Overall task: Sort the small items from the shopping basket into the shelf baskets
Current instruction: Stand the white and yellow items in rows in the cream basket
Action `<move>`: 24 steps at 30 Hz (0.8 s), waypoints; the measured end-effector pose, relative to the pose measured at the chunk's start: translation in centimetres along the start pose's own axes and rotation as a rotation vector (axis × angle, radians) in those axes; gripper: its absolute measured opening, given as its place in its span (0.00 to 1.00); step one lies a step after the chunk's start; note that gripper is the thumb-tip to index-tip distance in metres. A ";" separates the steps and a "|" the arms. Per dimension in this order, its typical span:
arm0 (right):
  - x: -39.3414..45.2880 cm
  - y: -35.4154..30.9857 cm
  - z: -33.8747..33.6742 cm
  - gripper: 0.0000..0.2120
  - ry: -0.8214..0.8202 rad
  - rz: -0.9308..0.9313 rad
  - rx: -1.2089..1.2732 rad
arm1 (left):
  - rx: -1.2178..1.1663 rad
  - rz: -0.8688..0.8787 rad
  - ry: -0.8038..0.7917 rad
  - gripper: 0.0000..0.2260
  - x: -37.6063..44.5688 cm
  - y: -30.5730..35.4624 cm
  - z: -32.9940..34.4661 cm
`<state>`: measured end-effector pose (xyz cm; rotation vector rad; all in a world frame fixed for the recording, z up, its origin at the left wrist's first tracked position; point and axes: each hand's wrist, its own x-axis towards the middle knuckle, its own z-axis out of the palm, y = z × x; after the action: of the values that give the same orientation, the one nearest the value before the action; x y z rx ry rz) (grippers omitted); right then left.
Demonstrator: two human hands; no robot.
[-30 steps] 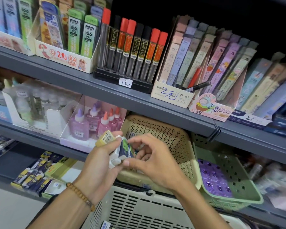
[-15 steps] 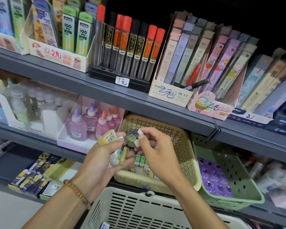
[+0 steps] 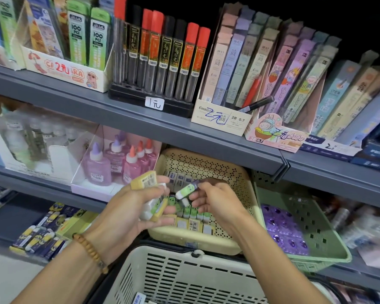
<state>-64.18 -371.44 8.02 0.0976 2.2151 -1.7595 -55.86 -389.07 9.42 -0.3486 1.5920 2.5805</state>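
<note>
- The right hand [image 3: 215, 200] pinches a green-sleeved eraser [image 3: 187, 190] at its upper right end; the eraser's long axis runs from 2 o'clock down to 8 o'clock.
- The beige shelf basket [image 3: 235, 183] lies directly below the eraser; matching erasers stand in rows toward 6 o'clock.
- The left hand [image 3: 138, 207] grips a bundle of erasers [image 3: 150, 207], at 9 o'clock from the pinched eraser.
- The right hand is nearer the basket.

What we cannot make out

Our hands [image 3: 215, 200] cover part of the erasers in the beige basket [image 3: 239, 194]; the shopping basket [image 3: 184, 277] is cut off at the bottom edge, and the goods at far right [image 3: 364, 222] blur beyond telling.
</note>
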 end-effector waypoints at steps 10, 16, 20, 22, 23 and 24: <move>4.3 0.0 -1.5 0.10 -0.103 0.124 -0.509 | -0.155 -0.001 0.091 0.09 -0.2 1.2 -1.8; 4.9 0.7 -0.8 0.09 -0.124 0.099 -0.671 | -0.127 0.004 0.102 0.09 -0.4 1.1 -1.4; 4.7 0.6 -0.7 0.10 -0.099 -0.055 -0.844 | -0.124 0.002 0.120 0.08 -0.6 1.1 -1.3; 4.2 0.6 -1.7 0.09 -0.125 -0.098 -0.845 | -0.126 -0.005 0.124 0.08 -0.6 1.2 -1.3; 3.9 0.7 -2.2 0.10 -0.174 -0.092 -0.844 | -0.125 -0.006 0.124 0.08 -0.6 1.2 -1.3; 3.6 0.8 -2.5 0.12 -0.231 -0.071 -0.844 | -0.125 -0.005 0.123 0.08 -0.6 1.3 -1.3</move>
<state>-67.88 -369.36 6.75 -0.3535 2.5861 -0.6889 -55.38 -390.79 10.09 -0.5309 1.4657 2.7106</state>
